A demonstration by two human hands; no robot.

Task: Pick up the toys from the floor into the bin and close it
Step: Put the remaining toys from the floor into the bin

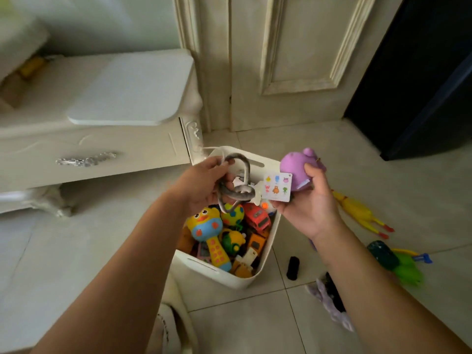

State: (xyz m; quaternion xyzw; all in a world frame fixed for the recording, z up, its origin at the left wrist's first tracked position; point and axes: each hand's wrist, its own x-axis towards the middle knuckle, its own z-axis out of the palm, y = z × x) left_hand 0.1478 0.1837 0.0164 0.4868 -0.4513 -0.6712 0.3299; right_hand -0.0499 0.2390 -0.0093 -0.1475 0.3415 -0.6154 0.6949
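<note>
Currently mid-task, both hands loaded and raised over the bin. Tiled floor [293, 325] still littered on the right side. White cabinet [97, 149] on the left, flat white panel [132, 88] lying on top, possibly the bin lid but cannot confirm. Cream door [293, 62] behind, dark appliance [421, 77] at far right. White plastic bin [204, 272] standing open on the floor against the cabinet corner, already crowded: duck-faced toy microphone [208, 232], red toy bus [256, 217], spotted ball [232, 213], more below. Little spare room, so drops need care. Yellow rubber chicken [357, 210] lying on the floor right of the bin, well apart from it. Green toy [401, 264] near the right wrist, also on the floor. Purple cloth item [329, 305] and small black cylinder [293, 268] on the tiles just beside the bin. Purple plush toy [297, 169] held in the right hand [309, 208], fingers wrapped around its lower half, paper tag [277, 186] hanging toward the bin. Grey rubber snake [237, 182] in the left hand [204, 185], fingers pinched shut on one coil, the rest dangling loose above the bin opening, positioned for a straight drop. Judged stage: release both, then gather the rest, lid last.
</note>
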